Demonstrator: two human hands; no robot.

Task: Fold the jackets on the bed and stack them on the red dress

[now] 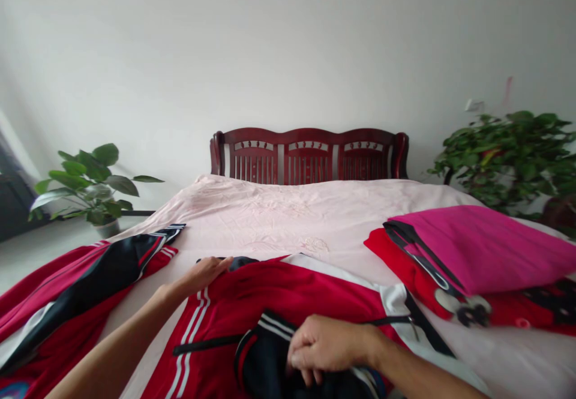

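Note:
A red garment [288, 288] with white stripes and dark and white panels lies spread on the bed in front of me. My left hand [209, 272] rests on its far left corner, fingers stretched out flat over a dark patch of cloth. Nearer to me, my right hand [321, 346] has its fingers curled and pinched at the dark navy part [265, 357], which has a white-striped edge and lies bunched on the red cloth. The lower edge of the picture cuts off the near part of the garment.
Red and navy clothes [94, 285] lie at the left side of the bed. At the right, a folded magenta cloth [490, 246] sits on a red patterned one [405, 267]. Beyond the pink sheet [270, 213] stands a wooden headboard [308, 153]; plants flank the bed.

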